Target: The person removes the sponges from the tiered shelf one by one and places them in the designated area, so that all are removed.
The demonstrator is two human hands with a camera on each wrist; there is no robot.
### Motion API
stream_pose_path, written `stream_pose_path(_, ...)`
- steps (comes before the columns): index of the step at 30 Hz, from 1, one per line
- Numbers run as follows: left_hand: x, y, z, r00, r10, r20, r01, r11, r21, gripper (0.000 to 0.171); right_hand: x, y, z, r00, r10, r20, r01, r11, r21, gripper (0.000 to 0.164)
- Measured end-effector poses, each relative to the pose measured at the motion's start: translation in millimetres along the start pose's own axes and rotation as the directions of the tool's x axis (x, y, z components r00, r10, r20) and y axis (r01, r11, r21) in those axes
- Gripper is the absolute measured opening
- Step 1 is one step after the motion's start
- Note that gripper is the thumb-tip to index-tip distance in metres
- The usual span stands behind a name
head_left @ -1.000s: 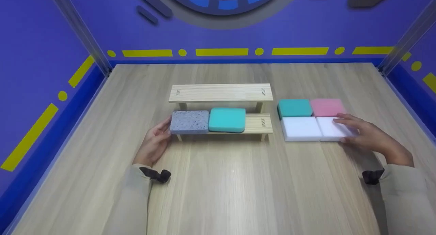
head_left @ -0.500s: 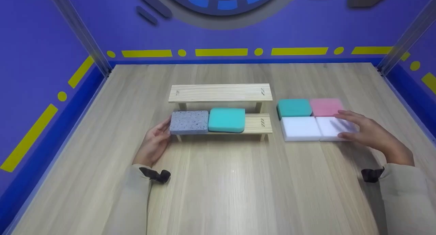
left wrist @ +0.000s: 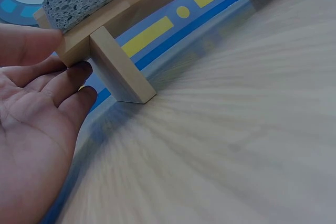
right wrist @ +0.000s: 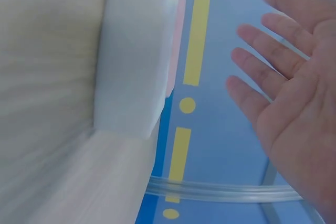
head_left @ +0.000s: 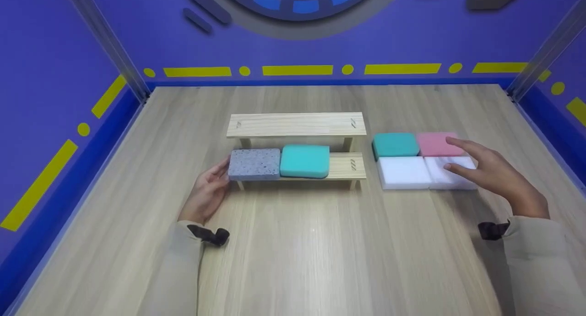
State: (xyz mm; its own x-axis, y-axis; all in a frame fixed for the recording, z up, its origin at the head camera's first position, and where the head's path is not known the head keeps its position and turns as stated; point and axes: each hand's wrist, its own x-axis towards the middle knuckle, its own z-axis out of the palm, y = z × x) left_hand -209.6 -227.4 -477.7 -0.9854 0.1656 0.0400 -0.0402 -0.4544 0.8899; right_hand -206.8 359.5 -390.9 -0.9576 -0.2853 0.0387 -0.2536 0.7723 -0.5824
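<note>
In the head view my left hand (head_left: 208,191) is at the left end of the lower wooden step of a small rack (head_left: 346,166). The left wrist view shows its thumb (left wrist: 37,45) against the step's corner and the other fingers bent just beneath it, gripping the end. On that step lie a grey speckled, porous sponge (head_left: 254,164) and a turquoise sponge (head_left: 305,160), side by side. My right hand (head_left: 496,176), fingers spread and holding nothing, hovers over the right-hand white sponge block (head_left: 446,176) and the near edge of the pink sponge (head_left: 437,143).
Left of that block lies another white sponge block (head_left: 404,172), with a green sponge (head_left: 396,144) behind it. The rack's upper step (head_left: 296,125) stands behind the lower one. Blue printed walls (head_left: 302,50) enclose the wooden table (head_left: 316,252) at the back and sides.
My right hand has come off the right-hand white block, lifting and shifting slightly left and away from me. The left hand and the sponges have stayed put.
</note>
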Motion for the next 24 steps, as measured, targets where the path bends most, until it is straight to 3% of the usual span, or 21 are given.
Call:
stream_pose_path(5, -0.2, -0.1, -0.2, 1.0, -0.002, -0.009, 0.002, 1.0, -0.009, 0.064, 6, -11, 4, 0.997, -0.06, -0.044, 0.06, 0.998, -0.003, 0.067)
stream_pose_path(16, 0.4, -0.1, 0.5, 1.0, 0.01, 0.005, -0.01, 1.0, 0.0, 0.064, 20, -37, 13, 0.995, -0.059, -0.075, 0.061, 0.998, 0.019, 0.062)
stream_pose_path(24, -0.1, -0.3, -0.4, 1.0, 0.008, 0.005, -0.008, 1.0, -0.01, 0.064, 31, -51, 21, 0.981, -0.16, -0.108, 0.161, 0.987, 0.003, 0.058)
